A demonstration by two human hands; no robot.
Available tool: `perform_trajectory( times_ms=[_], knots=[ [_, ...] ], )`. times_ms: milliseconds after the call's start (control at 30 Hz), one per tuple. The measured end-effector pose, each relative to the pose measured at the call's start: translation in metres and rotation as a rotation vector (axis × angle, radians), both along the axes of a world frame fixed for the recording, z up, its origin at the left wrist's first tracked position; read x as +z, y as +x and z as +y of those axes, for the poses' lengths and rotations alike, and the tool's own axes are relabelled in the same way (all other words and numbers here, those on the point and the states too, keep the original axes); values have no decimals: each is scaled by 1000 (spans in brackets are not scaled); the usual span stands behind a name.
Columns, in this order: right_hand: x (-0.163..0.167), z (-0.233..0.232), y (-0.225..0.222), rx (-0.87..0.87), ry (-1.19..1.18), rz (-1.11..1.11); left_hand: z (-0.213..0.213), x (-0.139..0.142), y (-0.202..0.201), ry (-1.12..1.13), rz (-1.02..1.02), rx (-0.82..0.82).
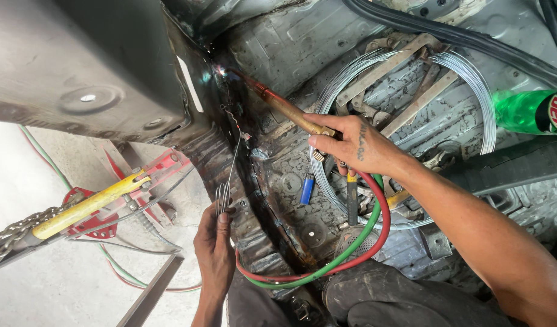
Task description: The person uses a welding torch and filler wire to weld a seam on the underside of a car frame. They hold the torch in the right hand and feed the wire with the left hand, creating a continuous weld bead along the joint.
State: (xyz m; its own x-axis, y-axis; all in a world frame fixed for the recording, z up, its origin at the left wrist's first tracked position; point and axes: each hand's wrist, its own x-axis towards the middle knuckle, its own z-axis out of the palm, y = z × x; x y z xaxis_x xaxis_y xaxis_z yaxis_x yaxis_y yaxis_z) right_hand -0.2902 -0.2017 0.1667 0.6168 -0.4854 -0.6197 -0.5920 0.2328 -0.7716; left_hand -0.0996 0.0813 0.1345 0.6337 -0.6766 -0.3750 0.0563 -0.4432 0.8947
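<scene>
My right hand (351,145) grips the brass gas torch (290,111), whose tip burns with a small bright flame (218,71) against the seam of the grey car body panel (109,66). Red and green hoses (345,248) loop down from the torch handle. My left hand (215,242), lower down, pinches a bundle of thin filler wires (227,181); one wire rises toward the seam below the flame. The floor metal along the seam (254,200) is dark and scorched.
A coil of steel wire (466,66) lies on the car floor with pliers and other tools inside it. A blue lighter (307,189) lies near the hoses. A green bottle (523,112) rests at right. Outside, a yellow-handled red jack (91,206) and chain sit on concrete.
</scene>
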Motion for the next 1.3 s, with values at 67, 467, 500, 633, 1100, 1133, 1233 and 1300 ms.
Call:
perform_trajectory(
  times_ms=[67,467,500,633,1100,1133,1233,1300],
  knots=[
    [0,1,-2,-3,9,-10,3,-2,0,-8,16,4],
    [-2,0,-1,-5,7,-22,1,-5,2,-53,29,5],
    [-3,-1,-1,-4,4,-22,0,-5,3,-57,30,13],
    [-1,0,-4,-6,-10,-21,-2,1,1,-83,67,26],
    [-1,1,-3,5,-15,-2,-8,9,6,-181,195,111],
    [-1,1,-3,7,-17,-7,-8,9,7,-195,223,129],
    [-2,-1,-5,13,-29,-5,-9,8,11,-236,303,165],
    [-2,-3,-4,12,-25,-3,-12,11,13,-262,345,168]
  ],
)
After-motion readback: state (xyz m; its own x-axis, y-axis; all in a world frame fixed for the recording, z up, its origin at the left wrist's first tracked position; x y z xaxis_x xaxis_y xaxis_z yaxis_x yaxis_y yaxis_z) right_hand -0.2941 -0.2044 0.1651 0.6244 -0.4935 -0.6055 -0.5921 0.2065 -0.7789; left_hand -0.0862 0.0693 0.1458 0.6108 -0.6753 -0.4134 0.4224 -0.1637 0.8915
